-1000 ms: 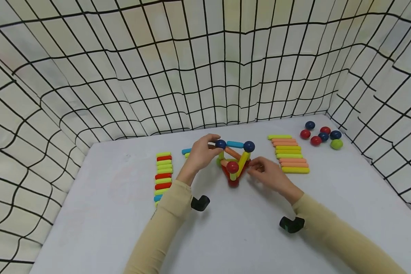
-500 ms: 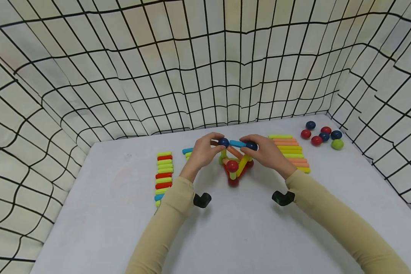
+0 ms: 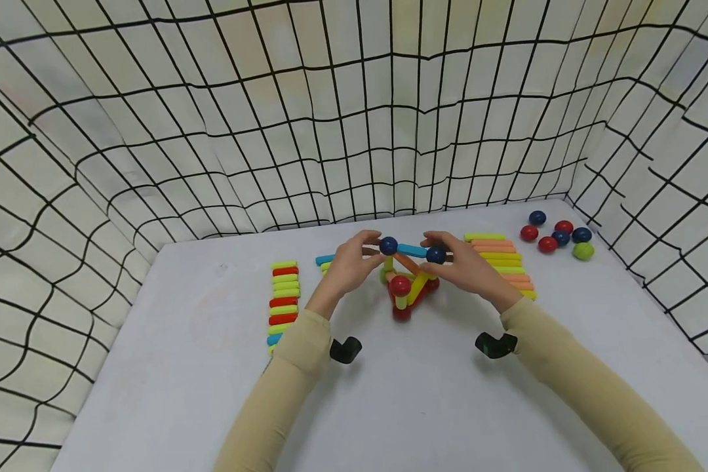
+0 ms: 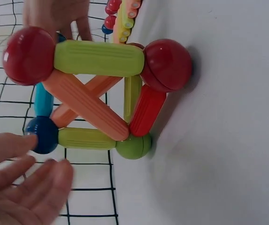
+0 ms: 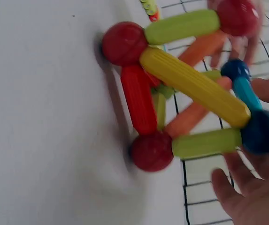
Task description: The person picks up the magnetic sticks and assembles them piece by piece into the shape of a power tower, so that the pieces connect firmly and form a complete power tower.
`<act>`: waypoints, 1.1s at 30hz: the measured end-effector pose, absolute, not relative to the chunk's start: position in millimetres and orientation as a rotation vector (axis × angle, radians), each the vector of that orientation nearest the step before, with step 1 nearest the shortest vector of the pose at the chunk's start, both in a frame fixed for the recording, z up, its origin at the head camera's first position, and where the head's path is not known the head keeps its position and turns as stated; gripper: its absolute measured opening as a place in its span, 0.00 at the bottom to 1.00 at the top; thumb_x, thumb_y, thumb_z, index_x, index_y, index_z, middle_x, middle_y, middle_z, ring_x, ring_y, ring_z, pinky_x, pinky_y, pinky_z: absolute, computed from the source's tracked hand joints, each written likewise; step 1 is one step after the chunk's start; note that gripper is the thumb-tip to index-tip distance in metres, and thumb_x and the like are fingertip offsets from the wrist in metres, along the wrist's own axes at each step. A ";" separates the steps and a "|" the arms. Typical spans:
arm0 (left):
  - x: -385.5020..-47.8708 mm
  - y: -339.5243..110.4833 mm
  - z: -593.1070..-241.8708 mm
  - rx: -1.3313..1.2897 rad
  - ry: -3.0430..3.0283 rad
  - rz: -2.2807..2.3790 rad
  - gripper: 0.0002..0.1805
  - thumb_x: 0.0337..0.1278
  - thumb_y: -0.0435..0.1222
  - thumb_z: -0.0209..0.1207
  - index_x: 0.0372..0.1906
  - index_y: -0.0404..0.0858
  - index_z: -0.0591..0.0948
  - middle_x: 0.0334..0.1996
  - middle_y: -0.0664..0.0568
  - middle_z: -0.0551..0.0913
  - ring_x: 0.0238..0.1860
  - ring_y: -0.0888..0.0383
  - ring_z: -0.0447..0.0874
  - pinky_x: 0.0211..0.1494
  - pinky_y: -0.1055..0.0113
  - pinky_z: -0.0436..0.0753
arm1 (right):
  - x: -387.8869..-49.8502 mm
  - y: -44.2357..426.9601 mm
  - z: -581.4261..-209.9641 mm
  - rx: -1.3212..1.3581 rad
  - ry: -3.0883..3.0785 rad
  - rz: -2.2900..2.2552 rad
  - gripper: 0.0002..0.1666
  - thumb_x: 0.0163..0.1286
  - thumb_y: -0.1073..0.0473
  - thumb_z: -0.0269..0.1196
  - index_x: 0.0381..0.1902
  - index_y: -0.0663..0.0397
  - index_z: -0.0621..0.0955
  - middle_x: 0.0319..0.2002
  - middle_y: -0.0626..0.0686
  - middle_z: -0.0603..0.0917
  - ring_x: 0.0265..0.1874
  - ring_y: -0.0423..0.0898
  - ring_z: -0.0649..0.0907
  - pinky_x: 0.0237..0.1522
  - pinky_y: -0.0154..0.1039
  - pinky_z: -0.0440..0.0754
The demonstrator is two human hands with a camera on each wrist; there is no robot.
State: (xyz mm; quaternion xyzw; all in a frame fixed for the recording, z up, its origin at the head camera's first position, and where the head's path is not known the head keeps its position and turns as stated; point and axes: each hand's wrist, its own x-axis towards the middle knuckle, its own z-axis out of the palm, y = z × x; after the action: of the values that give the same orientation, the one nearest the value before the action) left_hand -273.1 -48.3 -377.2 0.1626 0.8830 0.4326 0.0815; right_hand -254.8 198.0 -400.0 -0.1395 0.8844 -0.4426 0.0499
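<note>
So there's a person's left hand (image 3: 349, 265) and right hand (image 3: 466, 265) on either side of a smooth, plastic-looking frame of coloured sticks and balls (image 3: 417, 287), which is standing on the white table (image 3: 171, 367) just right of centre frame. Neither grip is clamped. The left one's fingers are loosely spread, one tip against the glossy dark blue ball (image 3: 388, 246) at the frame's upper left. The right one is relaxed around the other dark blue ball (image 3: 436, 255), though can't tell how firmly it touches. A light blue ridged stick (image 3: 412, 250) joins those two balls, and a shiny red ball (image 3: 400, 286) tops the corner nearest the camera.

Elsewhere, a column of yellow-green, red and blue sticks (image 3: 284, 301) sits left of the left hand, a stack of yellow, orange and green sticks (image 3: 501, 256) lies behind the right hand, and loose red, blue and green balls (image 3: 561, 238) are farther right.
</note>
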 end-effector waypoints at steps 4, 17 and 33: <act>-254.7 -54.8 -380.9 0.457 2.590 1.115 0.21 0.64 0.33 0.60 0.59 0.32 0.74 0.51 0.43 0.79 0.47 0.50 0.81 0.49 0.61 0.83 | -251.8 214.4 -410.3 -0.410 2.541 -1.392 0.41 0.67 0.65 0.61 0.74 0.56 0.58 0.67 0.61 0.69 0.65 0.60 0.69 0.64 0.57 0.70; -237.4 -29.5 -424.6 0.571 2.566 0.916 0.24 0.54 0.38 0.70 0.52 0.33 0.76 0.34 0.49 0.81 0.34 0.54 0.76 0.38 0.66 0.79 | -246.2 215.9 -435.5 -0.413 2.595 -1.159 0.26 0.70 0.60 0.62 0.64 0.61 0.72 0.56 0.61 0.79 0.56 0.58 0.77 0.60 0.55 0.75; -281.8 -103.2 -416.7 0.319 2.950 0.909 0.15 0.60 0.25 0.57 0.52 0.27 0.80 0.52 0.37 0.81 0.56 0.42 0.77 0.62 0.53 0.74 | -222.5 211.3 -443.1 -0.221 2.572 -1.219 0.31 0.64 0.49 0.69 0.57 0.60 0.72 0.45 0.56 0.80 0.43 0.51 0.77 0.45 0.41 0.79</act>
State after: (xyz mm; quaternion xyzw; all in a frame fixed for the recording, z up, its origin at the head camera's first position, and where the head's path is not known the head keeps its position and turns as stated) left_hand -281.8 -103.2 -416.7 0.1028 0.9504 0.2928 0.0190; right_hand -222.5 211.3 -443.1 -0.0765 0.8916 -0.4227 0.1431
